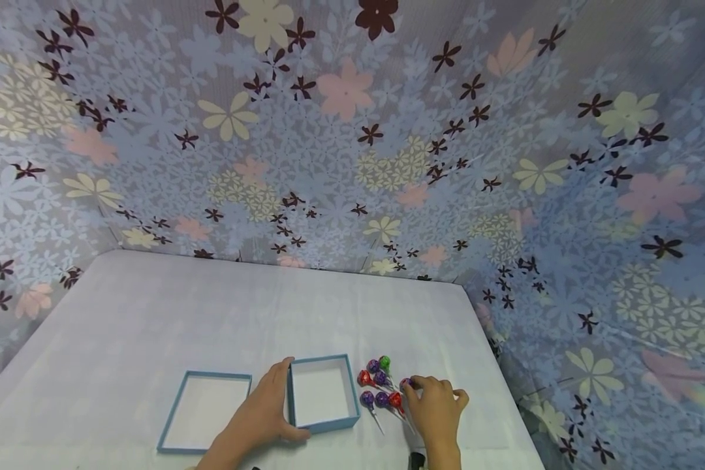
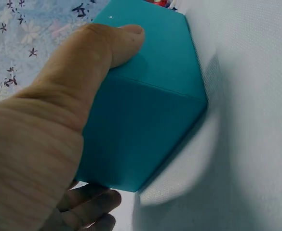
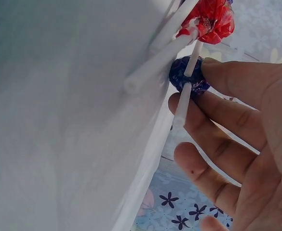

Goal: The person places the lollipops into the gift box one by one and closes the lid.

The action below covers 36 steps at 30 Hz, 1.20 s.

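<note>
A blue box with a white inside stands on the table with its top uncovered. My left hand grips its left near corner; in the left wrist view the thumb lies along one teal wall and the fingers are around another. To the right, my right hand pinches the wrapped head of a purple lollipop between thumb and fingertips, its white stick showing. A red lollipop is right beside it. Several red, purple and green lollipops lie between box and right hand.
The box's shallow lid, white inside with a blue rim, lies left of the left hand. A white cloth covers the table. Flowered fabric hangs behind and along the right side. A small black object shows by the right wrist.
</note>
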Each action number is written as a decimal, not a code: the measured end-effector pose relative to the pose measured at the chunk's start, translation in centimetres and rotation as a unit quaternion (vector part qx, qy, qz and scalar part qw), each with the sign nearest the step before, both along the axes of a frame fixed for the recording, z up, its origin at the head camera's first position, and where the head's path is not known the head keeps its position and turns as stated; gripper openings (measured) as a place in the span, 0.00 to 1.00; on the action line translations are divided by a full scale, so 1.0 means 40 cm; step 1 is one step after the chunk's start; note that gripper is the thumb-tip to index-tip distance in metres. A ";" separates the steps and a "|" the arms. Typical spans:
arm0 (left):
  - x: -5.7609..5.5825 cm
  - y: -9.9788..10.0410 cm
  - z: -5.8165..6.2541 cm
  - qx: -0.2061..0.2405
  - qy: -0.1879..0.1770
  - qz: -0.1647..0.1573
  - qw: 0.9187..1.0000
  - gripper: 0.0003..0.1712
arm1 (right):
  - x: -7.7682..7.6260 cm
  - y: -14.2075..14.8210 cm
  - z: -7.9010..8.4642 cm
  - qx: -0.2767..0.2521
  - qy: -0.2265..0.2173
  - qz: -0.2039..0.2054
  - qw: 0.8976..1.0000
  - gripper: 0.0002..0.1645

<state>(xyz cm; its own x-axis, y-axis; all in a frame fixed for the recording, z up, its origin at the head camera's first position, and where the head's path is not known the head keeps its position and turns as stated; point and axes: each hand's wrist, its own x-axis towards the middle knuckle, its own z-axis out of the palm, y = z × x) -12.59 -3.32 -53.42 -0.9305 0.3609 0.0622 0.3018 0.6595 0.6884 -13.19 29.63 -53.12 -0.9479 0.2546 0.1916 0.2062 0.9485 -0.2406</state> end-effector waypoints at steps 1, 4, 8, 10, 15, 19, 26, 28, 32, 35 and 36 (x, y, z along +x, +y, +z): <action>0.000 0.000 -0.001 0.003 -0.004 -0.002 1.000 0.77 | 0.001 0.000 -0.001 -0.002 0.000 0.000 1.000 0.15; 0.000 -0.001 -0.002 0.009 -0.009 -0.006 1.000 0.77 | 0.002 0.000 -0.001 -0.002 0.005 0.000 1.000 0.15; 0.000 -0.001 0.002 0.005 -0.004 -0.007 1.000 0.76 | 0.000 0.000 0.005 0.001 0.024 0.003 1.000 0.15; -0.001 -0.001 0.006 0.002 0.001 -0.007 1.000 0.76 | -0.001 0.000 0.012 0.003 0.040 0.006 0.999 0.15; -0.005 0.000 0.010 0.003 0.006 -0.004 1.000 0.76 | -0.002 -0.002 0.034 0.003 0.075 0.007 0.997 0.14; -0.002 -0.002 0.005 0.002 0.006 -0.006 1.000 0.76 | 0.004 -0.006 0.042 -0.002 0.082 0.001 0.997 0.14; 0.005 -0.001 0.004 0.000 0.013 -0.006 1.000 0.76 | 0.017 -0.032 0.063 -0.014 0.093 -0.006 0.996 0.14; 0.005 -0.001 0.005 -0.002 0.014 -0.006 1.000 0.77 | 0.022 -0.048 0.073 -0.019 0.098 -0.006 0.995 0.14; 0.005 -0.002 0.005 -0.002 0.011 -0.003 1.000 0.77 | 0.029 -0.082 0.089 -0.023 0.110 0.001 0.994 0.13; 0.006 -0.002 0.003 -0.004 0.007 -0.001 1.000 0.77 | 0.033 -0.105 0.094 -0.026 0.108 0.013 0.994 0.13; 0.006 -0.001 0.001 -0.005 0.005 -0.002 1.000 0.77 | 0.035 -0.112 0.094 -0.028 0.105 0.016 0.994 0.13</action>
